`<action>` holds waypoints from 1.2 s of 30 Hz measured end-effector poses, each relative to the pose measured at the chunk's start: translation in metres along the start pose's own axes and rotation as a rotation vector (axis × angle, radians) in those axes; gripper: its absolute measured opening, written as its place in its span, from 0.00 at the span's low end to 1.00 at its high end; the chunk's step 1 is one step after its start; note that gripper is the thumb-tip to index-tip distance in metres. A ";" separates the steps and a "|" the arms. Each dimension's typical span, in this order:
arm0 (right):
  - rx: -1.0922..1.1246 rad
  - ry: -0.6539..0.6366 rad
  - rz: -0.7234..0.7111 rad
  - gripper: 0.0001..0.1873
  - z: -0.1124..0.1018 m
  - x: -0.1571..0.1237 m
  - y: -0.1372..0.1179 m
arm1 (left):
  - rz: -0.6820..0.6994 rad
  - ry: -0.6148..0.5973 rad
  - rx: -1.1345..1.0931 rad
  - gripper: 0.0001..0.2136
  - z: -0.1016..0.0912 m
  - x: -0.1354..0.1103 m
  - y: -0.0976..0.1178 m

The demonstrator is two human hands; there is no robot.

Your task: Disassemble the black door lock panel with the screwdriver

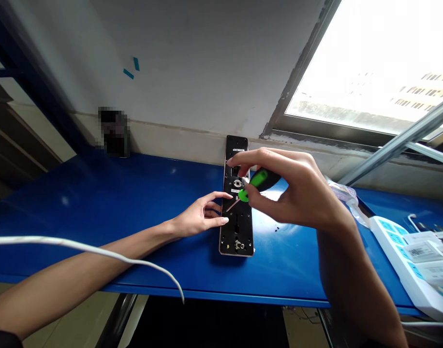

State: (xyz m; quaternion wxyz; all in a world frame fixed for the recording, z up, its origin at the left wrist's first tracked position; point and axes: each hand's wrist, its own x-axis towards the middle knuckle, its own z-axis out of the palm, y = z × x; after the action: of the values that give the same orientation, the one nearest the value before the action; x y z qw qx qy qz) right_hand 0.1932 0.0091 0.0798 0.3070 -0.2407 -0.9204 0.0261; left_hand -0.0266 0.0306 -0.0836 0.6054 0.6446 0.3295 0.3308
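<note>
Right fingers (268,157): closed, gripping the handle of a green-and-black screwdriver (261,180) from above and below.
Right hand (290,191): over the upper half of the black door-lock plate (236,237), with the handle slanted low across it.
Screwdriver tip: hidden by the hand; the green end of the handle lies just beside the round metal fitting (237,183) on the plate. A thin copper-toned line runs down-left from that end; whether it is the shaft cannot be told.
Left fingers (216,208): open and spread, not gripping, their tips resting across the plate's left edge.
Left hand (198,217): flat and low just left of the plate, bracing it against the turning hand.
Plate: lies lengthwise on the blue bench top (98,193), its upper end near the wall, between the two hands.
Left of plate: a white cable (80,246) crosses above the left forearm.
Right of plate: a clear plastic bag (347,198), then a white power strip (390,237) at the bench's right end.
</note>
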 end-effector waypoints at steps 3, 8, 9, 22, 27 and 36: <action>-0.006 -0.011 -0.009 0.20 0.000 -0.001 0.000 | -0.001 0.001 0.001 0.29 0.000 0.000 0.000; -0.030 0.012 -0.001 0.16 0.001 -0.001 0.000 | 0.002 0.000 0.009 0.29 0.000 0.000 0.002; 0.002 0.006 -0.011 0.20 0.001 -0.001 0.000 | 0.002 -0.003 0.011 0.30 0.000 0.000 0.002; -0.011 0.066 0.046 0.21 -0.009 -0.002 0.002 | -0.020 -0.025 0.021 0.30 0.000 -0.003 0.007; -0.008 0.143 0.086 0.20 -0.017 -0.004 0.002 | 0.167 0.153 0.380 0.28 0.005 -0.009 0.017; -0.021 0.199 0.081 0.19 -0.033 -0.011 0.006 | 0.532 0.026 0.933 0.07 0.007 0.021 0.062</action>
State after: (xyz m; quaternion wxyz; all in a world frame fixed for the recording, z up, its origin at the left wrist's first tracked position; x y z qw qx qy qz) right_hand 0.2224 0.0060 0.0990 0.3931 -0.2822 -0.8751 0.0047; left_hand -0.0072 0.0412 -0.0213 0.1458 0.9023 0.2744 0.2989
